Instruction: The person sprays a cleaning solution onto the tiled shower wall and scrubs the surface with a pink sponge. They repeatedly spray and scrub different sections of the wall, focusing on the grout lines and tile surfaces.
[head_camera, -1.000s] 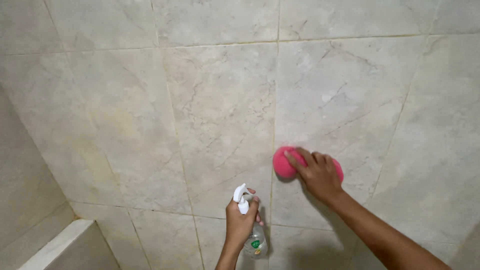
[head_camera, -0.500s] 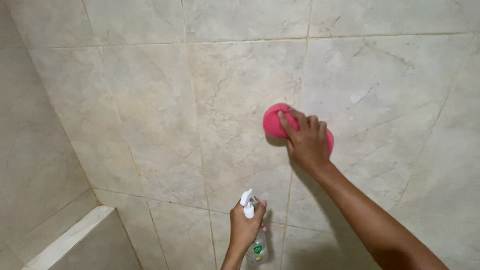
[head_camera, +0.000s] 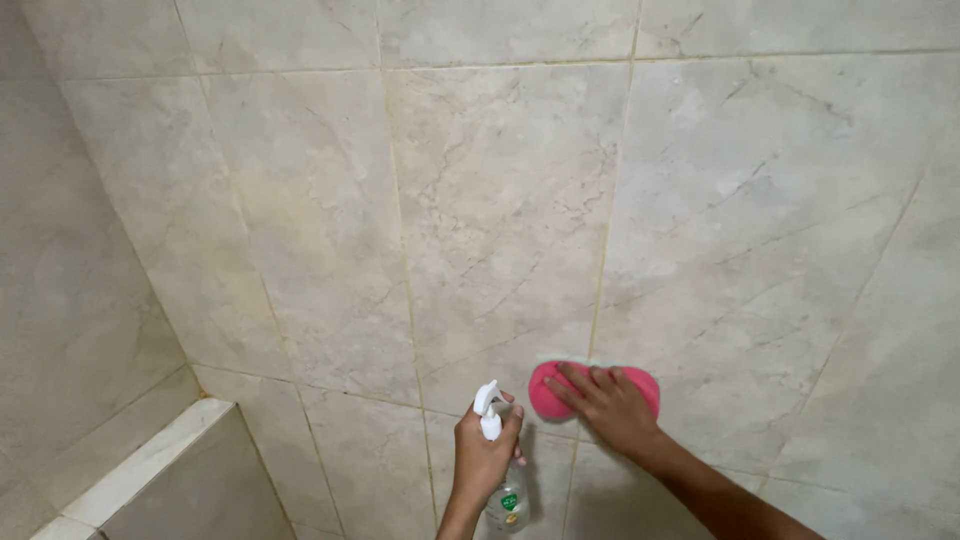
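Sponge (head_camera: 545, 390) has dropped from the upper tile, my right hand (head_camera: 605, 405) pressing it flat on the wall's (head_camera: 500, 200) lower grout line, so this stroke covered the joint. My left hand (head_camera: 482, 455) stays clenched around the spray bottle (head_camera: 508, 497), just beside it.

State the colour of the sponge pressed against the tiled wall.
Pink sponge, under the right hand; head view.

Glossy marbled wall tiles (head_camera: 500, 200), spongy pink sponge (head_camera: 548, 388), clear plastic bottle (head_camera: 508, 500).
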